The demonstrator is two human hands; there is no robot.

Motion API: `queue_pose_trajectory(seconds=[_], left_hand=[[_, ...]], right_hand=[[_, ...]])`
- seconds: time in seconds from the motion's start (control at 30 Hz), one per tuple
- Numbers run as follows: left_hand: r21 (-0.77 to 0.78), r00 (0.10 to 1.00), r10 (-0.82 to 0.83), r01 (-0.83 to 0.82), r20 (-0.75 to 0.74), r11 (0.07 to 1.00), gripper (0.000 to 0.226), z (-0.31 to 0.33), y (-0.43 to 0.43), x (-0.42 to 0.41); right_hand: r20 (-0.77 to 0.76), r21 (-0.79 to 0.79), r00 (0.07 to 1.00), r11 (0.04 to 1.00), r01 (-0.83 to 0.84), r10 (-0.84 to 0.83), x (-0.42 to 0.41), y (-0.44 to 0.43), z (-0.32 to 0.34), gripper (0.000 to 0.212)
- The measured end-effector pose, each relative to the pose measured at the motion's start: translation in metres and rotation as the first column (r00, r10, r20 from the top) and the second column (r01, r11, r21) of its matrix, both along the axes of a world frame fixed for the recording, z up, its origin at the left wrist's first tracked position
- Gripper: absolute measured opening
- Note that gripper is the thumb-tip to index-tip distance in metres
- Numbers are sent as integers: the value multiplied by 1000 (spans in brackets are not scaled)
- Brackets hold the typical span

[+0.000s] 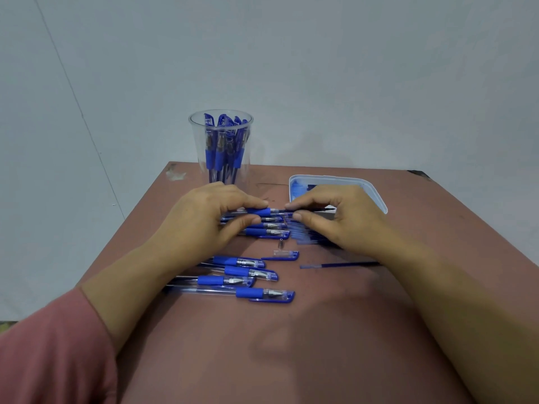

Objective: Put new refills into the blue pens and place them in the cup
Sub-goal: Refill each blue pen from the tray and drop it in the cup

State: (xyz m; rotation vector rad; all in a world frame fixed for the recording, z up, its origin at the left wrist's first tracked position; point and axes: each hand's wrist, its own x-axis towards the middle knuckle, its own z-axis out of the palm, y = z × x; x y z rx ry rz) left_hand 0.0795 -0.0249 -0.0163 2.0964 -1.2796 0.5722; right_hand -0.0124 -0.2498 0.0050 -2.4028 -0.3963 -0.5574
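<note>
Gripping pen (pixel 262 212), left hand (pixel 201 220); refill (pixel 319 210), right hand (pixel 347 220)

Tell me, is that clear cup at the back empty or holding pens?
Holding pens. Through the wall of the clear cup, several blue pens stand upright, caps near its rim.

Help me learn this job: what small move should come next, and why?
Probably slide the refill fully into the pen barrel: the left hand pinches the barrel at its blue grip, the right hand pinches the refill in line with its open end, and the metal tip and cap lie loose on the table.
</note>
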Motion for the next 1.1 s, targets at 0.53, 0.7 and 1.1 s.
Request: queue_pose_trajectory(seconds=[0.53,0.7,1.1], left_hand=[[-48,996,68,-71,-53,996,27,-1,4,-1],[-25,995,71,-73,-77,997,25,-1,4,-2],[-18,995,80,-82,-64,997,30,-1,3,-3]], right_hand=[[-284,-158,930,968,196,-235,-14,-54,11,20],[-366,-209,900,963,171,-239,-15,-52,12,17],[-243,-166,919,946,277,-312,-9,-59,25,16]])
